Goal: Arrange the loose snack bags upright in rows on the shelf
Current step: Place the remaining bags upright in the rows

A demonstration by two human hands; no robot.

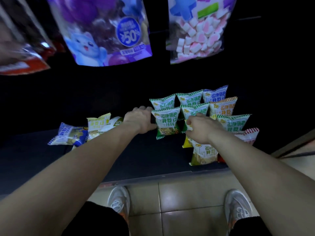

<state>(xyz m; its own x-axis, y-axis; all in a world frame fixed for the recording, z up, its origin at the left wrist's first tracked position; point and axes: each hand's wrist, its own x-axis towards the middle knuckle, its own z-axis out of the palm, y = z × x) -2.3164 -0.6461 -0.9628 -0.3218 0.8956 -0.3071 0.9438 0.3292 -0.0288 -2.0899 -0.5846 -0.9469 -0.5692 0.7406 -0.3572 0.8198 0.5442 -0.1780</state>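
On the dark shelf [139, 155] several small snack bags stand upright in rows at the right [219, 106]. My left hand [139, 120] grips the left edge of a green-and-white bag [167, 123] that stands at the left end of the rows. My right hand [200, 128] is closed on the top of a yellow bag [186, 142] just right of it. Another upright bag [203, 154] stands in front, below my right wrist. Loose bags lie flat at the left: a blue-and-white one [68, 135] and a yellow-white one [97, 125].
Large hanging bags fill the top: a purple one [102, 31], a marshmallow one [197, 31] and a red one [20, 53]. The shelf's front edge [170, 176] runs above a tiled floor [179, 201], where my two white shoes stand.
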